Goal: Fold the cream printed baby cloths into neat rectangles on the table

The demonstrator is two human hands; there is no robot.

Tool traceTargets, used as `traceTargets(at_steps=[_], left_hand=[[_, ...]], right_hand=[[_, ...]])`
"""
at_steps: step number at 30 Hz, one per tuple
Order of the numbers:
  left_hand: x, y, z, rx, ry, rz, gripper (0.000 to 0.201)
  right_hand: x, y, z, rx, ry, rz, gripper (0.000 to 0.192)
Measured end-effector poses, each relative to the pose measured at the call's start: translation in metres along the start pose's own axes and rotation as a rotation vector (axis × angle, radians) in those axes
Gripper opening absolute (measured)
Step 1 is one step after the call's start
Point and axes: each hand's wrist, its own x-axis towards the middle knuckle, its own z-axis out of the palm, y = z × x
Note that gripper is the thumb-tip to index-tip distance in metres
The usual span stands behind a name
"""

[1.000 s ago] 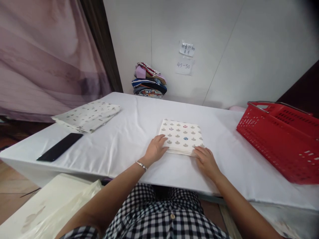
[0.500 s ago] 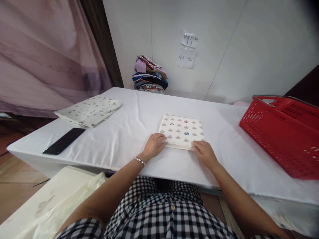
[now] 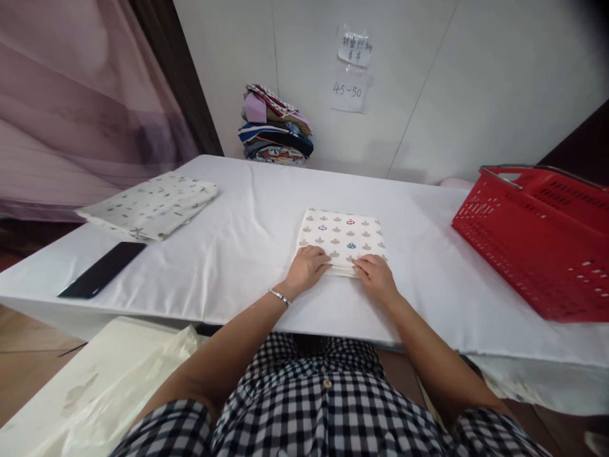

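Observation:
A folded white cloth (image 3: 340,231) printed with grey, red and blue motifs lies flat on the white-covered table in front of me. My left hand (image 3: 308,265) pinches the near edge of it, left of the middle. At the right part of that same edge, my right hand (image 3: 375,274) grips the cloth between thumb and fingers. Its layers show along the near side between the two hands. A bracelet (image 3: 279,296) circles my left wrist.
Another patterned white cloth (image 3: 157,203) lies on the table's left side, with a black phone-like slab (image 3: 102,270) before it. A red basket (image 3: 533,247) stands at the right. Several folded fabrics (image 3: 276,130) are stacked beyond the far edge, against the wall.
Both hands have slid inward along the cloth's near edge and now sit closer together. My view has shifted slightly; the cloth stays folded on the table.

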Motion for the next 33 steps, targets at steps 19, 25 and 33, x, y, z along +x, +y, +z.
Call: traceTargets(at_steps=[19, 25, 33], left_hand=[[0.014, 0.009, -0.001, 0.012, -0.080, -0.043, 0.013], [0.018, 0.016, 0.002, -0.085, -0.026, -0.133, 0.013], [0.006, 0.012, 0.006, 0.031, 0.033, 0.040, 0.020]], right_hand=[[-0.001, -0.001, 0.007, 0.003, 0.013, 0.027, 0.021], [-0.001, -0.005, 0.011, 0.036, 0.107, 0.076, 0.022], [-0.009, -0.004, 0.009, 0.010, 0.119, -0.038, 0.021]])
